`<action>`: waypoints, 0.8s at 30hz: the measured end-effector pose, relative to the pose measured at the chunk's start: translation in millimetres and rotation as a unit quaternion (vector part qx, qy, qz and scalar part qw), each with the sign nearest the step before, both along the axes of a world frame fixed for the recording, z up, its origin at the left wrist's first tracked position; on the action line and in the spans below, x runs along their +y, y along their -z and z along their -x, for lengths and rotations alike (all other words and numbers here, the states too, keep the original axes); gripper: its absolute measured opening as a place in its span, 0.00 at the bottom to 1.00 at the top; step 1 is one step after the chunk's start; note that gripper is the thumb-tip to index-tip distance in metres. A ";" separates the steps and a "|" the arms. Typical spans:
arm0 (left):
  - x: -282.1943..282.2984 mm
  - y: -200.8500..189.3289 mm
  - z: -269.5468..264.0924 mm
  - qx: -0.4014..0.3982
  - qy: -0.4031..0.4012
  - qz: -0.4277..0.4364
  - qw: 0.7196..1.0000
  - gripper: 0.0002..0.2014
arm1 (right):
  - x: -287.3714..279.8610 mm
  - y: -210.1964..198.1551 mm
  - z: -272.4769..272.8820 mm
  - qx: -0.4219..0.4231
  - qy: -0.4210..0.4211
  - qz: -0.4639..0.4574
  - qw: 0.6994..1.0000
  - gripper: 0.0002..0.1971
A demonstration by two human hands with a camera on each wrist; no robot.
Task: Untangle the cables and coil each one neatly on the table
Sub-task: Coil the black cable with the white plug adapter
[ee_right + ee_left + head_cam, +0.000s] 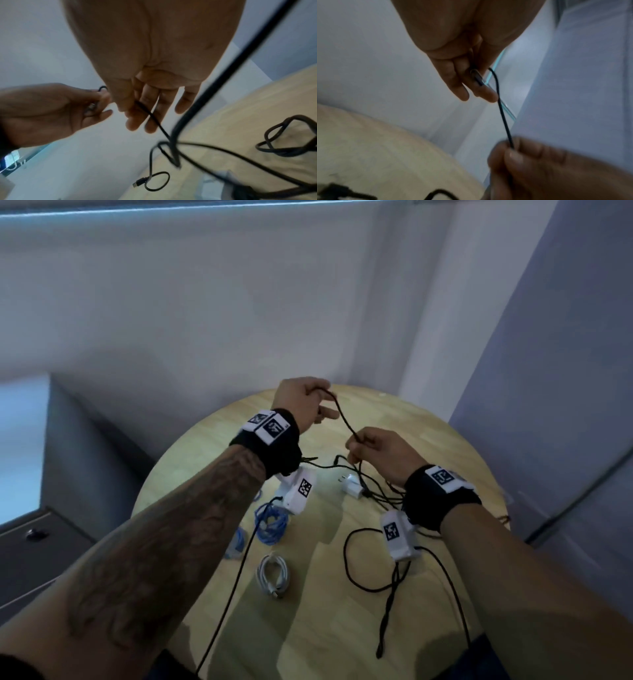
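With the blue cable (270, 523) and white cable (274, 571) already coiled on the desk (325, 628), my left hand (303, 402) and right hand (380, 451) each pinch the black cable (344, 419) held above it, most still lying tangled below.

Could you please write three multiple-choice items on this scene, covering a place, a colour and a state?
1. Where does the white coil lie?
A. on the table
B. in the left hand
C. on the floor

2. What colour is the cable between the hands?
A. blue
B. white
C. black

3. What is the right hand doing?
A. resting flat
B. pinching the cable
C. holding the charger

Answers: 1 A, it lies on the wood near the blue coil; 2 C, the strand is black; 3 B, its fingers close on the strand.
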State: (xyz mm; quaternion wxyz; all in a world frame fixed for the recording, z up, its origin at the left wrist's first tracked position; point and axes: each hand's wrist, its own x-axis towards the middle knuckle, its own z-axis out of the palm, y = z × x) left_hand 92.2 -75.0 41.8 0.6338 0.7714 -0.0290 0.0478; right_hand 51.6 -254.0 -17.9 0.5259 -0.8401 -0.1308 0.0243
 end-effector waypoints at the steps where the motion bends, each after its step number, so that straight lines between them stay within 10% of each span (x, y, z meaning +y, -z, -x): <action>1: 8.9 -8.7 4.7 0.004 -0.015 0.030 0.999 0.14 | 1.0 -2.2 3.5 -0.007 0.015 -0.012 1.000 0.05; 4: 38.7 -18.0 26.1 0.024 -0.020 -0.014 0.999 0.17 | 2.8 -24.5 11.9 -0.055 0.077 -0.114 0.989 0.05; 8: 59.6 -1.3 78.1 0.109 0.166 -0.122 0.972 0.12 | 6.4 -49.4 24.9 -0.134 0.106 -0.143 0.975 0.06; 16: 72.5 -4.0 111.1 0.159 0.236 0.384 0.878 0.10 | 17.1 -21.2 38.0 -0.096 0.065 -0.019 0.993 0.09; 24: 83.2 15.4 78.0 0.041 0.056 0.490 0.869 0.09 | 64.1 12.1 60.7 0.006 -0.066 0.083 0.994 0.11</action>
